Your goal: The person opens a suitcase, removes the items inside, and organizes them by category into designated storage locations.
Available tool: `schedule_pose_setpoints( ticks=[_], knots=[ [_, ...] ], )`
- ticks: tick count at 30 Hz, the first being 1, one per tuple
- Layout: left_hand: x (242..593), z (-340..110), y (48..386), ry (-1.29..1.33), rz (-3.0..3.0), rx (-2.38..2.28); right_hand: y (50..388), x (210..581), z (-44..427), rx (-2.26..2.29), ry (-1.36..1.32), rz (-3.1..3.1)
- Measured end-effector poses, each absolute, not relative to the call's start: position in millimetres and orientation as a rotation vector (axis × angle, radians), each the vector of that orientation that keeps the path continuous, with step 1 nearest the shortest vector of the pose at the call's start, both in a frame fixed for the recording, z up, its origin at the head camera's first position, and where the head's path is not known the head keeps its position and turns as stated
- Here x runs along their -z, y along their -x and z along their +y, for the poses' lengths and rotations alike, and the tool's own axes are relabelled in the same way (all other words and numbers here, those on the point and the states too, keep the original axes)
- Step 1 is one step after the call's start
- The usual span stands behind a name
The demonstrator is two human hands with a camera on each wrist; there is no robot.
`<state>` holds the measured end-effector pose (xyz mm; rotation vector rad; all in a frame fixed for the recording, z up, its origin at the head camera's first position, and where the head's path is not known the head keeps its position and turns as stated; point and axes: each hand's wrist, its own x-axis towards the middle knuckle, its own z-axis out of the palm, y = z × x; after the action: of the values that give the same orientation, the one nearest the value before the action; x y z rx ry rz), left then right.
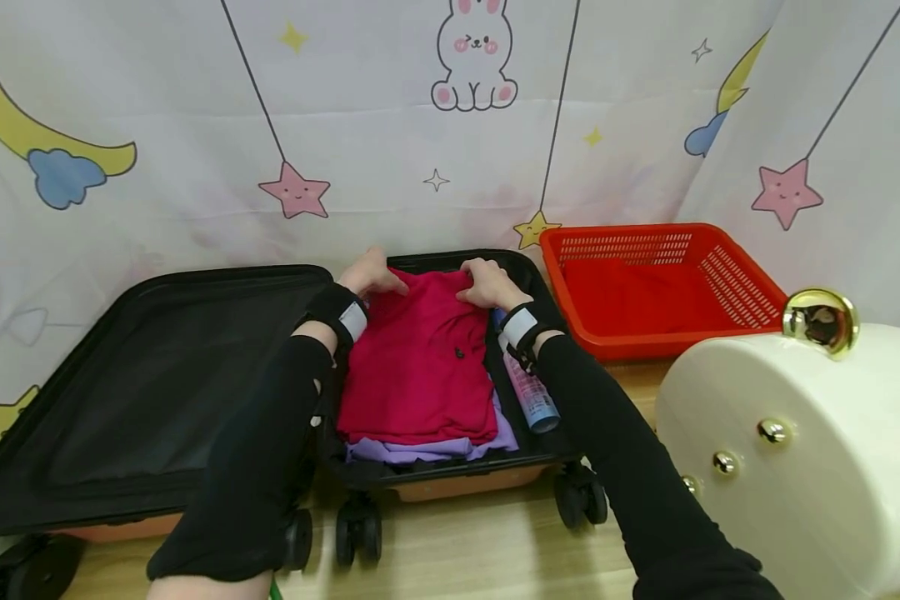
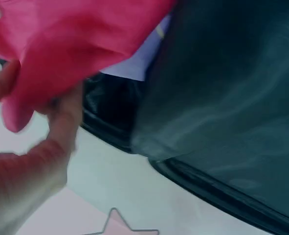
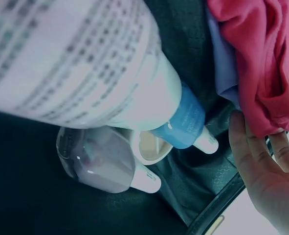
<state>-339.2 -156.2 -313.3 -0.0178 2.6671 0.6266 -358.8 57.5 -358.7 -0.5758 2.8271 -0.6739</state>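
Note:
A folded crimson garment [image 1: 420, 367] with a small dark mark lies over lilac cloth [image 1: 412, 452] in the right half of an open black-lined suitcase [image 1: 513, 477]. At its far left corner my left hand [image 1: 375, 273] pinches the fabric; the left wrist view shows thumb and fingers on either side of the raised edge. My right hand [image 1: 489, 285] holds the far right corner, its fingers curling at the cloth edge in the right wrist view. Beside the garment lies a pink-and-blue spray can [image 1: 531, 392]. Smaller bottles [image 3: 105, 159] sit near the can.
The suitcase's other half [image 1: 142, 383] lies open at left. A red plastic basket [image 1: 660, 340] with red cloth inside stands at back right. Nearer is a white rounded piece [image 1: 780, 433] with gold knobs. A printed curtain [image 1: 390, 142] hangs behind.

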Motion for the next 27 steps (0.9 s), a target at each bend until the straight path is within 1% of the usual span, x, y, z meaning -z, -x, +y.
schedule_pose_setpoints(
  ticks=[2,3,8,11,13,17,22,25,27],
  knots=[
    [299,-149,324,0.013,2.603,-0.662,359,357,58,0.672,0.594,2.822],
    [298,-146,321,-0.003,2.58,-0.646,358,357,58,0.672,0.6,2.819],
    [302,-132,316,-0.099,2.53,-0.495,356,352,63,0.755,0.564,2.821],
    [295,-132,315,-0.14,2.559,-0.568,353,346,65,0.852,0.564,2.84],
    [282,-137,315,-0.148,2.565,-0.711,351,342,67,0.929,0.578,2.869],
    [243,-153,312,-0.081,2.457,-1.142,344,330,67,1.188,0.562,2.996],
    [197,-164,305,0.014,2.16,-1.712,324,314,63,1.593,0.586,3.1],
    [177,-166,298,-0.038,1.955,-1.998,310,306,61,1.74,0.66,3.093],
    [168,-165,293,-0.141,1.86,-2.127,303,302,61,1.752,0.674,3.028]
  ],
)
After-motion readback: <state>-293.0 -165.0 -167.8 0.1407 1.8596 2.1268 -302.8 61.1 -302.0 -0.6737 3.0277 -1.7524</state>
